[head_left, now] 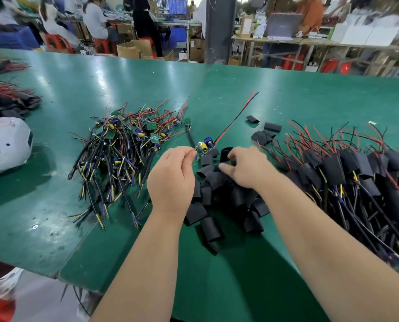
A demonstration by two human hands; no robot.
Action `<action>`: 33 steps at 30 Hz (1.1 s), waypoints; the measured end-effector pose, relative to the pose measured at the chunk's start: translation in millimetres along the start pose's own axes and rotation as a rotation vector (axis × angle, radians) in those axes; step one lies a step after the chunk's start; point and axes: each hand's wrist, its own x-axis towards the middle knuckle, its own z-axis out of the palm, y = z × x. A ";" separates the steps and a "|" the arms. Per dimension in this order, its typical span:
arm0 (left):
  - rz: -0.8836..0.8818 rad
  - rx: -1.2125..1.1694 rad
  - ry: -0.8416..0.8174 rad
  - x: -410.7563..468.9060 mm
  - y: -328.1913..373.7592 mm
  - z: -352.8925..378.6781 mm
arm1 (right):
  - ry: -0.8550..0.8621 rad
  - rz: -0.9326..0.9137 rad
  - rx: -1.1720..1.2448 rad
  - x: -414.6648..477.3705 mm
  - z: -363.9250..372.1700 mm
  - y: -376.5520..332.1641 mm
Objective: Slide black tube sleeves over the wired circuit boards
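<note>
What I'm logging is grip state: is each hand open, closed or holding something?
Left hand: pinches a wire of the circuit board.
Right hand: grips a black tube sleeve.

My left hand (170, 173) pinches the wires right next to a board (207, 143), which sits just above the table (101, 77). My right hand (245, 168) grips a sleeve (226, 153), open end facing up, just beside the board. Loose sleeves (207, 201) are heaped under both hands. There's a tangle of bare boards (124, 145) on my left and a stack of sleeved boards (345, 173) on my right.
</note>
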 end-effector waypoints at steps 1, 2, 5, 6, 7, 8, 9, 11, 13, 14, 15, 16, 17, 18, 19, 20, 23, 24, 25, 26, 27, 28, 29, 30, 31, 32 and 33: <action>0.003 -0.001 0.002 0.0 0.0 0.6 | 0.008 -0.042 0.051 0.6 6.9 -0.9; 0.007 -0.002 0.001 -0.4 0.5 1.4 | 0.031 -0.087 0.101 0.1 13.1 -2.0; 0.018 -0.004 -0.018 -2.7 3.2 3.9 | 0.182 -0.121 0.197 0.1 19.7 -4.1; 0.022 -0.003 -0.019 -3.3 3.4 4.9 | 0.268 -0.102 0.196 3.5 17.8 -3.1; 0.025 0.000 -0.016 -3.6 3.4 6.0 | 0.353 -0.080 0.182 9.4 14.5 -0.9; 0.026 0.005 -0.010 -3.7 3.2 7.2 | 0.419 -0.058 0.176 17.6 10.6 2.5; 0.025 0.014 -0.001 -3.4 2.8 8.6 | 0.454 -0.035 0.179 28.3 6.6 6.4; 0.013 0.028 0.025 -2.2 2.6 11.0 | 0.441 0.003 0.169 51.7 -0.7 13.7; -0.003 0.030 0.054 -0.8 3.0 12.9 | 0.373 0.042 0.089 76.2 -6.5 21.5; -0.001 0.031 0.061 -0.3 3.3 14.3 | 0.341 0.069 0.029 88.1 -8.6 25.8; 0.006 0.034 0.062 -0.3 3.1 16.1 | 0.304 0.101 -0.026 99.2 -9.6 30.6; 0.012 0.036 0.057 -0.1 2.9 18.2 | 0.252 0.139 -0.062 111.0 -10.3 36.5; 0.015 0.038 0.050 0.0 2.4 20.2 | 0.182 0.182 -0.078 120.9 -10.1 42.6; 0.013 0.040 0.044 0.5 1.3 21.9 | 0.103 0.217 -0.083 129.3 -9.4 48.4; 0.005 0.039 0.040 0.9 0.1 22.9 | 0.032 0.228 -0.094 135.1 -8.9 53.0; -0.004 0.037 0.038 1.4 -0.9 23.5 | -0.010 0.214 -0.107 138.5 -8.2 55.9; -0.015 0.034 0.039 3.2 -2.5 23.4 | 0.085 0.056 -0.086 138.3 -7.7 54.8; -0.010 0.031 0.041 3.8 -2.4 23.6 | 0.124 -0.002 -0.068 136.7 -8.7 52.3; -0.002 0.028 0.044 4.0 -2.4 23.7 | 0.149 -0.049 -0.048 132.5 -9.6 48.9; 0.007 0.026 0.052 4.7 -2.8 23.8 | 0.173 -0.089 -0.008 128.7 -11.5 44.5; 0.015 0.025 0.058 4.1 -2.5 24.3 | 0.201 -0.121 0.046 123.2 -12.8 41.2; 0.018 0.022 0.067 4.3 -3.3 24.0 | 0.235 -0.153 0.108 118.7 -15.0 36.2; 0.017 0.016 0.071 3.9 -3.5 23.8 | 0.279 -0.179 0.199 112.5 -18.3 32.0; 0.016 0.006 0.075 3.9 -3.7 23.7 | 0.323 -0.188 0.335 105.6 -23.2 27.7; 0.014 -0.007 0.074 3.8 -3.0 23.5 | 0.356 -0.182 0.495 96.8 -29.6 23.2; 0.012 -0.016 0.071 4.0 -1.8 23.2 | 0.387 -0.166 0.641 87.0 -36.6 20.2; 0.014 -0.020 0.067 4.5 -1.3 22.6 | 0.411 -0.153 0.734 76.2 -43.6 18.1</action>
